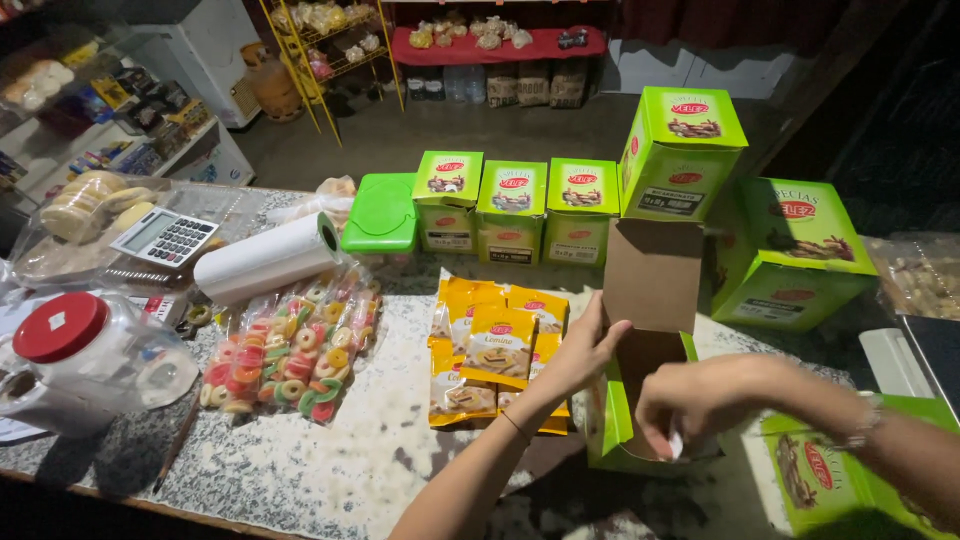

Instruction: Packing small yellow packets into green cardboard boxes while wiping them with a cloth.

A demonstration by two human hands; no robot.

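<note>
- Resting flat with fingers spread, the left hand (583, 352) steadies the brown inner flap of the open green box (640, 415) near the counter's front edge.
- Right hand (690, 400) dips into that box, fingers curled on something small and white; contents otherwise hidden.
- Yellow packets (497, 350) lie stacked just left of it.
- Clear bags of ring candies (295, 355) lie further left.
- Closed green boxes (512, 210) stand in a row behind.

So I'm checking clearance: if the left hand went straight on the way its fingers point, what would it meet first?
Probably the raised brown flap of the open green box; the left hand already seems to touch it.
</note>
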